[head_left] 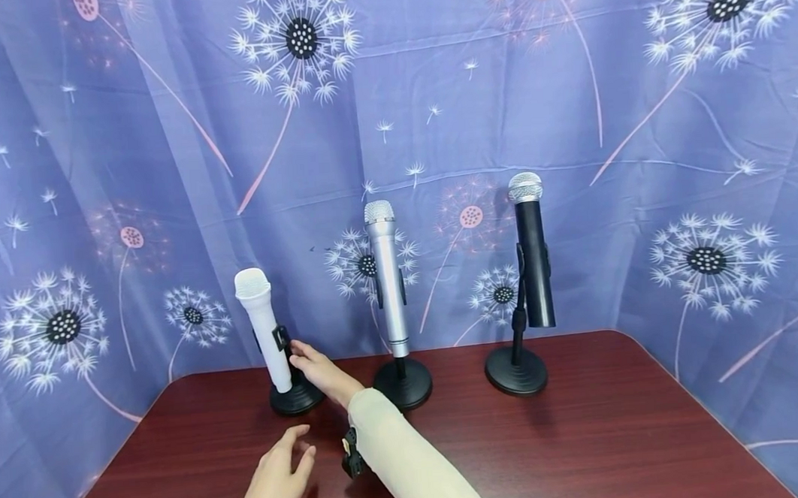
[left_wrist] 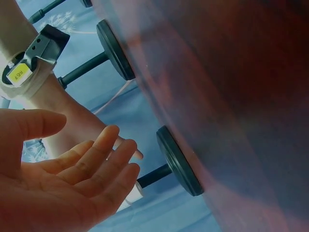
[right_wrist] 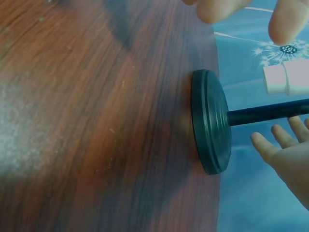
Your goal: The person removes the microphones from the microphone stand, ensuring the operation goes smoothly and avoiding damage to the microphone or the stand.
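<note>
While the white mic (head_left: 266,339) leans in the leftmost stand (head_left: 298,399), the right hand (head_left: 323,371) — fingers loose, nothing held — reaches beside it (contact I cannot tell); the left hand (head_left: 275,475) hovers nearer, thumb and fingers apart.

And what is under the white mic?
A black base, on the table. In the head view, the mic hides part of this base. The table beneath is covered.
</note>
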Demonstrator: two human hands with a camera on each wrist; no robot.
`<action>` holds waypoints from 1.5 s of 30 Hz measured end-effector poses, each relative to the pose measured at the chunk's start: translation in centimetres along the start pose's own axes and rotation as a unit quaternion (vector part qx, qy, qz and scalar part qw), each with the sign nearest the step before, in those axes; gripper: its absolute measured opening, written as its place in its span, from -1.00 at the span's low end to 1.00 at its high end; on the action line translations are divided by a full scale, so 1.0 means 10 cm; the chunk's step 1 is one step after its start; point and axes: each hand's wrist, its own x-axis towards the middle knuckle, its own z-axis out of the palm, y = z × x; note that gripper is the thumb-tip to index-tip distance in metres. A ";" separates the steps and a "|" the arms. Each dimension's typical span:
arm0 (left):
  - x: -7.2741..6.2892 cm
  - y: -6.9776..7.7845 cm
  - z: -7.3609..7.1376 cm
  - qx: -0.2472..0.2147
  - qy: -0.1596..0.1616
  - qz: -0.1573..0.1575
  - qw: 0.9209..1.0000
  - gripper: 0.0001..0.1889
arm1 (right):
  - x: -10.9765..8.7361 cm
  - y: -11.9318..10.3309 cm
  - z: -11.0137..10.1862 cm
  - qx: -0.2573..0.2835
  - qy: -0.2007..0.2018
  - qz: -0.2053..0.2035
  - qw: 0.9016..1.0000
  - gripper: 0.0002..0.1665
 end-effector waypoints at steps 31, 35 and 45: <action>0.00 0.00 -0.03 -0.007 0.005 0.004 1.000 -0.61 | -0.02 0.19 0.14 -0.132 0.161 -0.121 0.971 -0.68; -0.01 0.02 -0.04 -0.002 0.021 0.015 1.000 -0.63 | -0.03 0.22 0.16 -0.133 0.198 -0.120 0.964 -0.75; -0.02 0.03 -0.02 -0.016 0.016 0.012 1.000 -0.63 | -0.07 0.33 0.17 -0.130 0.213 -0.108 0.962 -0.74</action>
